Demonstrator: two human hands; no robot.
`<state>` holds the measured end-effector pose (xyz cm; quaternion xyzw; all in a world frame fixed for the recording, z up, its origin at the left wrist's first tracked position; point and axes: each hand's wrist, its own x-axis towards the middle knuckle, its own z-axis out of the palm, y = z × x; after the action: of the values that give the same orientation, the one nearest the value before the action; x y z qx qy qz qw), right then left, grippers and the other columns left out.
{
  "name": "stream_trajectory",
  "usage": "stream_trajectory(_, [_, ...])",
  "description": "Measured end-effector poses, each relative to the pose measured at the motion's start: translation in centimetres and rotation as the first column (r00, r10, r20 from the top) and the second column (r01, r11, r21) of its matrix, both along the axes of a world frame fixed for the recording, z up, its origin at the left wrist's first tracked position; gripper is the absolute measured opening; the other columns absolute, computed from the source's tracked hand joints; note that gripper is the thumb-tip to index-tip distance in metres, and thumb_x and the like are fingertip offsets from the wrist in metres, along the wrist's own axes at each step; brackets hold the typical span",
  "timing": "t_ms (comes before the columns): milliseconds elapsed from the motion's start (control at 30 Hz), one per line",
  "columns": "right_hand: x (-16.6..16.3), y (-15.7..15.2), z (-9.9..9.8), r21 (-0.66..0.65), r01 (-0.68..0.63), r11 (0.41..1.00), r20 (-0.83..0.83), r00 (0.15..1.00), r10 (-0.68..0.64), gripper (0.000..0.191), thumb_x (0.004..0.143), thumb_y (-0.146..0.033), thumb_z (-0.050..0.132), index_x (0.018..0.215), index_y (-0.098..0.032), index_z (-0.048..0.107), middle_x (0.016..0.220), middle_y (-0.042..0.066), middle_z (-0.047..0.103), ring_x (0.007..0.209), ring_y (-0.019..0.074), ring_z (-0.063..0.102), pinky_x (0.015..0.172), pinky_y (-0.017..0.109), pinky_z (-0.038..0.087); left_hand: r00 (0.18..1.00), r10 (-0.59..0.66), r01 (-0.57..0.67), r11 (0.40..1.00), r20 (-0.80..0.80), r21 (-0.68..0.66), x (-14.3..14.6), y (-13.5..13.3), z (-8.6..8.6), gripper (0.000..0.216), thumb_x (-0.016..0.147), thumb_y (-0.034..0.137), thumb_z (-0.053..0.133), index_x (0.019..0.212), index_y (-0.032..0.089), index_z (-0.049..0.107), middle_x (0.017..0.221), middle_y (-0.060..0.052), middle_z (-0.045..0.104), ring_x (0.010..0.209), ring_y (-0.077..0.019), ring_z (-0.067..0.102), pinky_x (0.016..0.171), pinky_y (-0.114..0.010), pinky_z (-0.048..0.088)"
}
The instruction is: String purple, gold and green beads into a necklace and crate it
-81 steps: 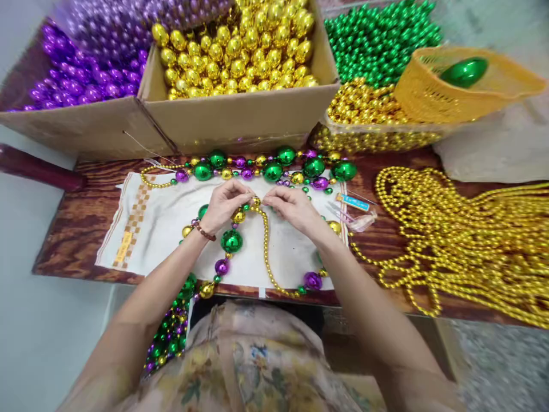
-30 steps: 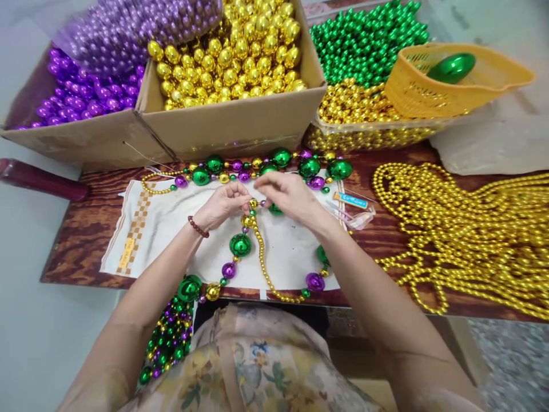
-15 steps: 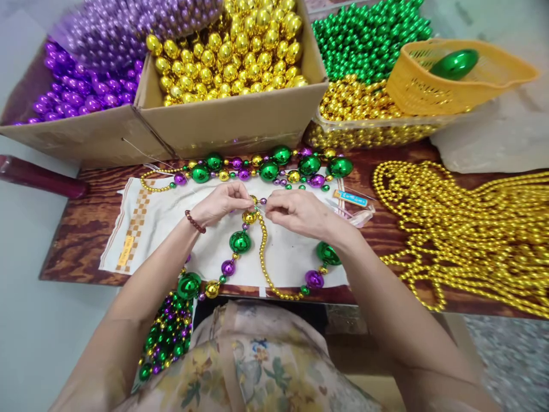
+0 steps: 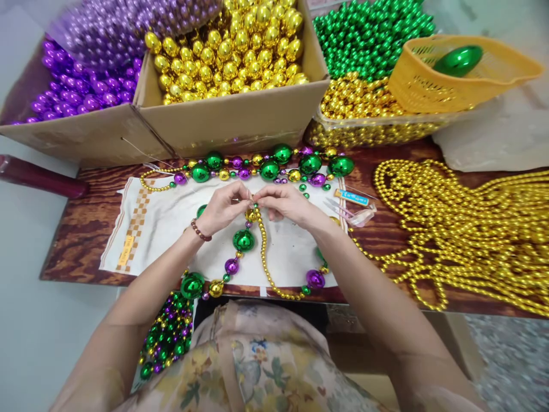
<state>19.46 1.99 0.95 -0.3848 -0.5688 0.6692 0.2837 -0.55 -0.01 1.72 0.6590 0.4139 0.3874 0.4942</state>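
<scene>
My left hand [image 4: 227,207] and my right hand [image 4: 283,203] meet over the white cloth [image 4: 291,252], fingertips pinched together. Between them is the end of a bead necklace [image 4: 243,240] of green, purple and gold balls, with a thin thread barely visible at my left fingers. A small green bead [image 4: 256,205] sits right at the fingertips, above a larger gold bead [image 4: 252,215]. From there a run of small gold beads [image 4: 263,252] curves down toward the table's front edge. My wrists and forearms cover parts of the necklace.
Behind the cloth lie finished-looking bead strands [image 4: 269,170]. Cardboard boxes [image 4: 231,114] hold purple and gold balls. An orange basket [image 4: 429,80] rests on a tub of beads. Gold bead strands [image 4: 463,234] spread at right, near a blue-handled tool [image 4: 352,197] and small scissors [image 4: 343,212].
My right hand has moved left, so both hands' fingertips now meet. The gold and purple beads earlier visible between them are hidden. The hanging necklace has shifted slightly right.
</scene>
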Motion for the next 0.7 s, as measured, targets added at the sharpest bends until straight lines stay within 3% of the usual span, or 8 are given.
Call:
stream_trajectory(167, [-0.4, 0.3, -0.3, -0.048, 0.005, 0.999, -0.048, 0.999, -0.007, 0.015, 0.077, -0.032, 0.072, 0.082, -0.018, 0.075, 0.056, -0.004, 0.059, 0.041, 0.0056, 0.044, 0.037, 0.022, 0.024, 0.985, 0.077, -0.032, 0.961, -0.156, 0.274, 0.1, 0.0, -0.4, 0.013, 0.083, 0.019, 0.065, 0.073, 0.019, 0.056, 0.078, -0.003, 0.063, 0.07, -0.0135, 0.056, 0.065, -0.026, 0.044])
stream_trajectory(233, [-0.6, 0.5, -0.4, -0.058, 0.012, 0.998, -0.071, 0.997, -0.017, 0.013, 0.076, -0.032, 0.073, 0.079, -0.019, 0.075, 0.052, -0.006, 0.055, 0.04, 0.0053, 0.039, 0.038, 0.023, 0.023, 0.978, 0.106, -0.044, 0.945, -0.178, 0.323, 0.2, 0.1, -0.4, 0.013, 0.084, 0.019, 0.063, 0.073, 0.02, 0.056, 0.079, -0.004, 0.063, 0.071, -0.0142, 0.056, 0.066, -0.027, 0.044])
stream_trajectory(533, [-0.8, 0.7, -0.7, -0.203, 0.037, 0.979, -0.126, 0.99, -0.064, 0.012, 0.075, -0.03, 0.076, 0.076, -0.019, 0.071, 0.061, -0.002, 0.063, 0.042, 0.0058, 0.049, 0.036, 0.022, 0.021, 0.983, 0.142, -0.104, 0.953, -0.118, 0.286, 0.2, 0.1, -0.5, 0.014, 0.082, 0.024, 0.068, 0.072, 0.02, 0.059, 0.081, -0.004, 0.065, 0.073, -0.0154, 0.06, 0.07, -0.03, 0.049])
stream_trajectory(700, [-1.4, 0.8, -0.5, -0.228, 0.043, 0.973, -0.126, 0.989, -0.073, 0.01, 0.073, -0.027, 0.073, 0.075, -0.019, 0.068, 0.06, -0.002, 0.063, 0.041, 0.0061, 0.048, 0.037, 0.021, 0.023, 0.993, 0.106, -0.092, 0.966, -0.045, 0.24, 0.2, 0.1, -1.0, 0.012, 0.085, 0.023, 0.067, 0.076, 0.019, 0.06, 0.088, -0.004, 0.062, 0.065, -0.0119, 0.064, 0.059, -0.026, 0.048])
